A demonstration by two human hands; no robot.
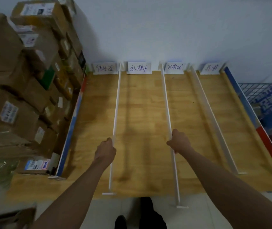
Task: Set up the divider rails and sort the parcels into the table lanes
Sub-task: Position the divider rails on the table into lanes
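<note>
both hands clamped on rails: left hand [106,150] grips left rail [116,103], right hand [179,142] grips middle rail [166,100], near the table's [142,113] front edge

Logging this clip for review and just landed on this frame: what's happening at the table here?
A person stands at a wooden table, gripping one white divider rail in each hand. The left hand holds the left rail; the right hand holds the middle rail, whose near end overhangs the table edge. A third rail lies untouched to the right. Four handwritten lane labels stand along the wall. The lanes hold no parcels; cardboard boxes are stacked on the left.
</note>
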